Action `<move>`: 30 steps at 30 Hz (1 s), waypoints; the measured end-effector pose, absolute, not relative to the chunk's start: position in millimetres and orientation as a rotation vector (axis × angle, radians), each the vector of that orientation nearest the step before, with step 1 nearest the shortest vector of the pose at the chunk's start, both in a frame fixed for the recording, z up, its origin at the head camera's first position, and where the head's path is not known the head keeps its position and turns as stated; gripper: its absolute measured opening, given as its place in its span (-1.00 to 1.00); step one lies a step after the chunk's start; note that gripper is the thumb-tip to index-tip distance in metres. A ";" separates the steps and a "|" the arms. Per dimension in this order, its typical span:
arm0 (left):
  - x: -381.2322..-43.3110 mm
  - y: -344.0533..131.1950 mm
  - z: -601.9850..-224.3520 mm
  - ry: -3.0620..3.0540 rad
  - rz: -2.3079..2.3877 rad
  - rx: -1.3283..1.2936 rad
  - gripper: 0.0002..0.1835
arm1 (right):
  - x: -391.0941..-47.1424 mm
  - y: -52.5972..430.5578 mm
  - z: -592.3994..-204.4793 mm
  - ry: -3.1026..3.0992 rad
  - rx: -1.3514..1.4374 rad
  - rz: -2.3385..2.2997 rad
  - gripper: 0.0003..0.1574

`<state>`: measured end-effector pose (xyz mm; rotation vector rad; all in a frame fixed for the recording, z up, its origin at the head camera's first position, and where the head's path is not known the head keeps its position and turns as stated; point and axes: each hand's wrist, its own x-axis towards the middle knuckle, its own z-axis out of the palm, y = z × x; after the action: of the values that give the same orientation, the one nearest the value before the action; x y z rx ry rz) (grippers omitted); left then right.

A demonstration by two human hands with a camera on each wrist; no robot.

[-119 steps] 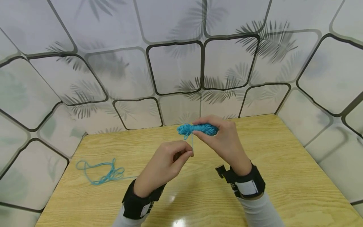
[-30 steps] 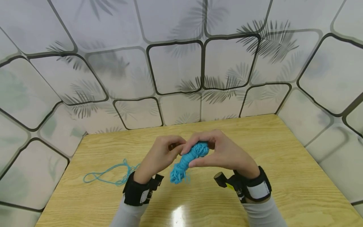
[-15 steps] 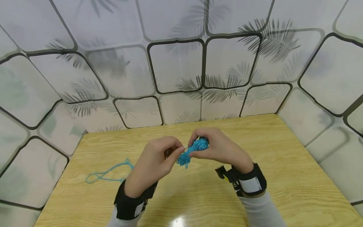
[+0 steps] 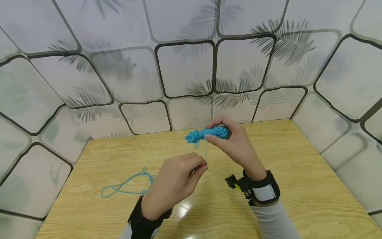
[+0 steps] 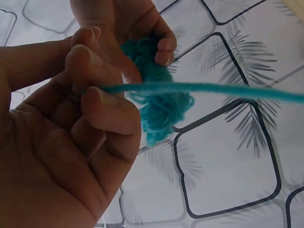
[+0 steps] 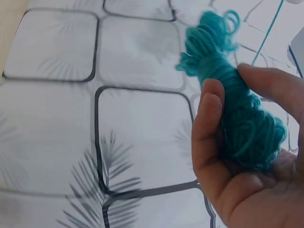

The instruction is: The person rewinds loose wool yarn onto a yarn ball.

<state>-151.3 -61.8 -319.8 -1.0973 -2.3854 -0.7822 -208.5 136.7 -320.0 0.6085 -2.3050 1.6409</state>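
- The yarn bundle (image 4: 206,132) is held above the far part of the table (image 4: 298,182), near the patterned wall (image 4: 185,71); its waist is wrapped in several turns of strand, and both ends are left looped and puffy.
- By judgement, much of the wrapping is done: the middle is clearly narrowed, as is shown in the right wrist view.
- What is left seems to be the loose yarn (image 4: 144,191), by which a slack, tangled outline is formed on the table; no tied-off end can be made out.
- The bundle is gripped by the right hand (image 4: 238,142), its thumb and fingers curled round the wrapped part and the fat end beside it.
- The taut strand (image 4: 206,151) is pinched between the fingertips of the left hand (image 4: 179,181) and drawn down from the bundle; the other fingers are bent.
- Part of the loose yarn is hidden by the left hand and wrist, so whether it is joined to the pinched strand cannot be told.
- A small loop (image 4: 196,145) is left hanging below the bundle's free end, where it could be caught by a further turn.
- Black bands are worn on both wrists, below which pale sleeves are seen.
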 end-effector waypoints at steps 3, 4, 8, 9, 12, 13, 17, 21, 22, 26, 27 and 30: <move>-151.9 -61.6 -320.2 -2.396 -0.811 -1.117 -0.91 | -204.8 138.5 -316.3 -2.182 0.675 1.899 -0.69; -152.4 -61.7 -320.4 -2.399 -0.824 -1.124 -0.91 | -203.7 139.0 -315.6 -2.141 0.694 1.973 -0.69; -156.1 -62.4 -322.8 -2.408 -0.890 -1.162 -0.91 | -199.2 140.9 -312.1 -1.991 0.764 2.189 -0.71; -157.9 -62.7 -324.0 -2.410 -0.918 -1.175 -0.90 | -198.0 141.3 -311.2 -1.971 0.778 2.211 -0.71; -165.9 -63.5 -329.2 -2.421 -1.046 -1.223 -0.90 | -194.0 141.9 -308.3 -1.930 0.833 2.247 -0.73; -169.6 -63.7 -331.6 -2.426 -1.105 -1.242 -0.90 | -192.4 142.2 -307.5 -1.922 0.859 2.255 -0.73; -185.2 -65.5 -341.6 -2.452 -1.373 -1.303 -0.89 | -186.2 142.9 -304.5 -1.899 0.969 2.277 -0.73; -198.2 -70.1 -349.5 -2.470 -1.524 -1.314 -0.90 | -181.1 144.1 -301.8 -1.892 1.098 2.262 -0.71; -201.0 -71.6 -351.0 -2.475 -1.551 -1.307 -0.89 | -179.7 144.8 -301.3 -1.893 1.151 2.245 -0.71; -210.5 -78.5 -354.8 -2.523 -1.548 -1.240 -0.87 | -176.4 147.1 -299.3 -1.948 1.489 2.144 -0.66; -212.3 -79.9 -355.2 -2.537 -1.536 -1.215 -0.87 | -176.0 147.6 -298.7 -1.982 1.583 2.103 -0.65; -215.1 -84.7 -355.1 -2.554 -1.450 -1.139 -0.86 | -176.4 147.4 -296.8 -2.091 1.823 1.960 -0.65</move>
<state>-215.1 -84.7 -355.1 -1.1388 -2.5539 -1.4504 -176.4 147.4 -296.8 1.8230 -2.0913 1.9603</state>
